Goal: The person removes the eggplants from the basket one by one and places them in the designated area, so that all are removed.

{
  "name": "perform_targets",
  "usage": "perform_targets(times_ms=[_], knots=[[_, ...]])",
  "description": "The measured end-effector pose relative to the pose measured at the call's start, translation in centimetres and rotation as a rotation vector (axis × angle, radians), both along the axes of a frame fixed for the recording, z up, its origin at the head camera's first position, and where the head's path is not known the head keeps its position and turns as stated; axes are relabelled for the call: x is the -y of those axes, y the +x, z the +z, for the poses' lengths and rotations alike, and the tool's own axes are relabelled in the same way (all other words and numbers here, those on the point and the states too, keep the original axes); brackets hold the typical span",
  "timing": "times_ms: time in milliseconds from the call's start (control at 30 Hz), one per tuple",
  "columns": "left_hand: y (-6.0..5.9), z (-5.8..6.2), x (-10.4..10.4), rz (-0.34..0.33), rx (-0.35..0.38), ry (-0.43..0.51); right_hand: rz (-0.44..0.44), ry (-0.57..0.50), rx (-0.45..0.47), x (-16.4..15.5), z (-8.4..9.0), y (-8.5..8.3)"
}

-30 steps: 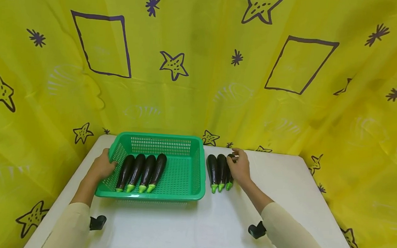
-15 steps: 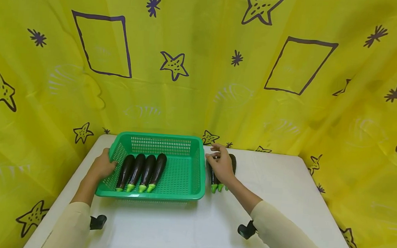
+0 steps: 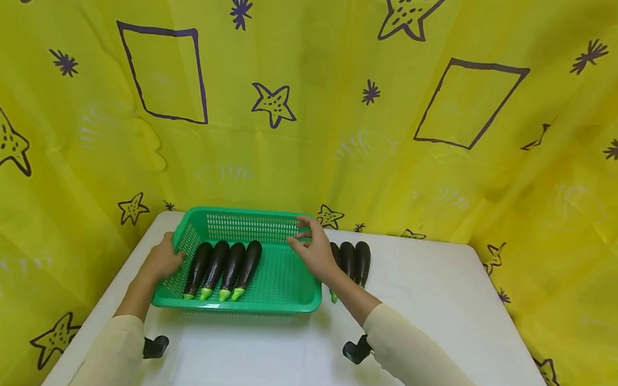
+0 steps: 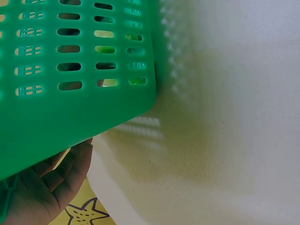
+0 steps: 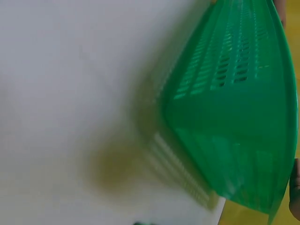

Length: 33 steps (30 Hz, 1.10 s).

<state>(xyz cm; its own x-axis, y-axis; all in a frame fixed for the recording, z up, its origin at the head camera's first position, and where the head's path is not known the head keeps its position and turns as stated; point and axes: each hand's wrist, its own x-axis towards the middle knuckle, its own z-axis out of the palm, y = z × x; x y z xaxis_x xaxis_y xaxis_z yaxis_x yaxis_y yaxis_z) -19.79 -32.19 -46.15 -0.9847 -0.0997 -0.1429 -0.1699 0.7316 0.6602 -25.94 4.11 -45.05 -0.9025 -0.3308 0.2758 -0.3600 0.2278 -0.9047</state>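
Green slotted plastic basket (image 3: 282,275) sits on the white cloth table (image 3: 440,322), rectangular, rounded rim. Four glossy dark eggplants (image 3: 223,263) with green stems lie side by side in the basket's left half. Left hand (image 3: 163,260) grips the basket's left rim, fingers curled on it. Right hand (image 3: 312,254) is at the basket's right rim, fingers loosely spread, holding nothing. Three more eggplants (image 3: 355,261) lie just right of the basket.

Four aubergines (image 3: 223,263) in basket (image 3: 258,304); three eggplants (image 3: 354,261) on table (image 3: 441,298) right of it
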Motion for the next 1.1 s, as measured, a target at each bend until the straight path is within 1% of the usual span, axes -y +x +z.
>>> perform_targets(times_ms=[100, 267, 333, 600, 900, 1100], knots=[[-0.1, 0.1, 0.0, 0.001, 0.000, -0.006, 0.021, 0.004, 0.030, 1.2, 0.0, -0.2], [0.2, -0.2, 0.0, 0.008, -0.013, -0.003, 0.044, 0.034, 0.069, 2.9, -0.4, -0.1], [0.1, -0.1, -0.1, 0.007, -0.014, 0.000, 0.048, 0.051, 0.081, 3.4, -0.5, -0.3], [0.0, -0.2, 0.3, 0.005, 0.016, -0.006, 0.074, 0.119, 0.130, 4.5, -0.9, -0.7], [-0.2, 0.0, 0.0, 0.002, 0.004, -0.005, 0.074, 0.201, 0.117, 5.1, -2.0, -2.1], [-0.1, 0.1, -0.1, 0.005, 0.013, -0.011, 0.100, 0.228, 0.124, 5.4, -2.8, -2.4]])
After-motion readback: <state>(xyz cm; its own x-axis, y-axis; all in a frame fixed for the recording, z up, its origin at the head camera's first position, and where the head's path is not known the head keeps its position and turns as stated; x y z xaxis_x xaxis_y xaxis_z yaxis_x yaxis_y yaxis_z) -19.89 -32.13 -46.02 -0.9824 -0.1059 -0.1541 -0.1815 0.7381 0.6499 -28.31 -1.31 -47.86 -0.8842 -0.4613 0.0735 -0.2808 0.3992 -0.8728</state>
